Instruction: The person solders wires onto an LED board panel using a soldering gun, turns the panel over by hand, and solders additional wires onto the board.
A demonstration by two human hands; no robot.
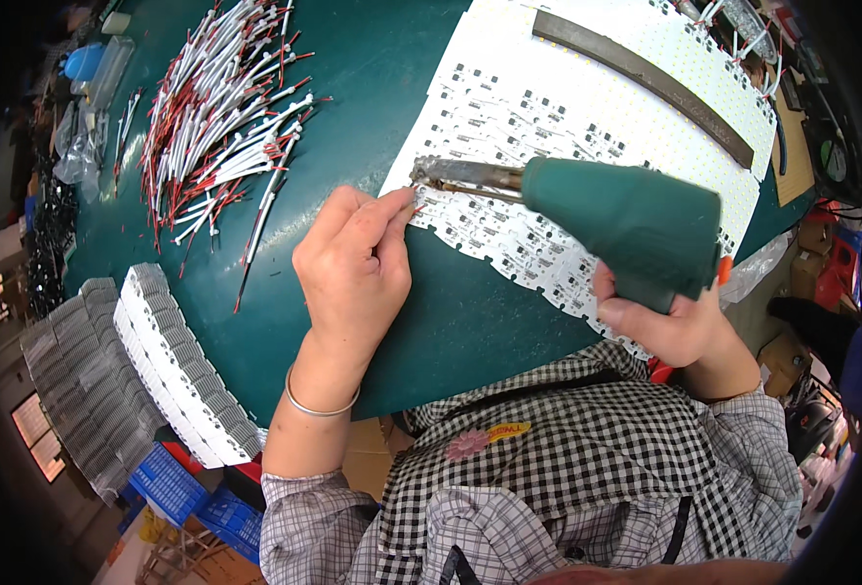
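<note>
My right hand [680,331] is wrapped round the handle of a green soldering gun [626,210]. Its metal nozzle points left and meets the left edge of a white circuit board panel [558,258], close to my left fingertips. My left hand [353,253] is closed in a pinch at that edge, on what looks like a thin wire; a bit of red shows beside the fingertips, and the rest is hidden. The panel carries rows of small black parts. Left of my left hand, a loose heap of short white wires with red ends [221,117] lies on the green table [372,58].
A dark curved bar [646,78] rests across the white panels at the back right. At the table's left edge stand stacked white strips [182,370] and grey strips [90,380]. Blue crates [173,483] sit below them. Clear plastic bags [78,146] lie at the far left.
</note>
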